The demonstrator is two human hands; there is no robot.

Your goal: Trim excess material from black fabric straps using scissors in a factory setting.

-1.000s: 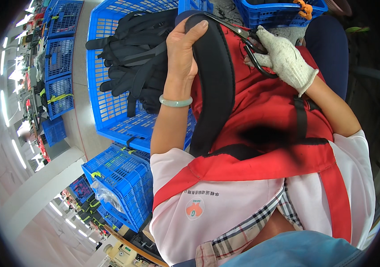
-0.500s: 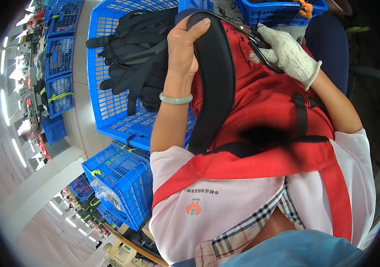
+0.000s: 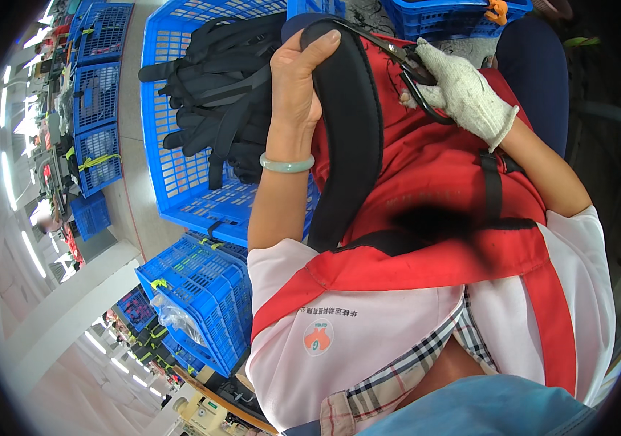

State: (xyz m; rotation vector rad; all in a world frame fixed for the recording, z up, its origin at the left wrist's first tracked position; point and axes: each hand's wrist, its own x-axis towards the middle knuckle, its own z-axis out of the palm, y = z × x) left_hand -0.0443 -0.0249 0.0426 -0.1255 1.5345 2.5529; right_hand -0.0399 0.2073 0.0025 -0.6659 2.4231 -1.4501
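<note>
Gripping a black padded strap [image 3: 347,123], the left hand [image 3: 294,80] hides its end; the gloved right hand [image 3: 463,91] clasps scissors [image 3: 405,62], blades half-hidden behind the strap.

Workshop or factory floor, likely bag or strap sewing line. Evidence: many blue plastic crates [image 3: 201,189] on pale floor, one filled with black straps [image 3: 223,102]; further stacked crates [image 3: 194,305]; long rows of ceiling strip lights [image 3: 16,138]; row of workstations at far left, blurred, possibly sewing machines; worker in red apron [image 3: 441,174] with cotton work glove [image 3: 470,94] and scissors [image 3: 405,62].
</note>
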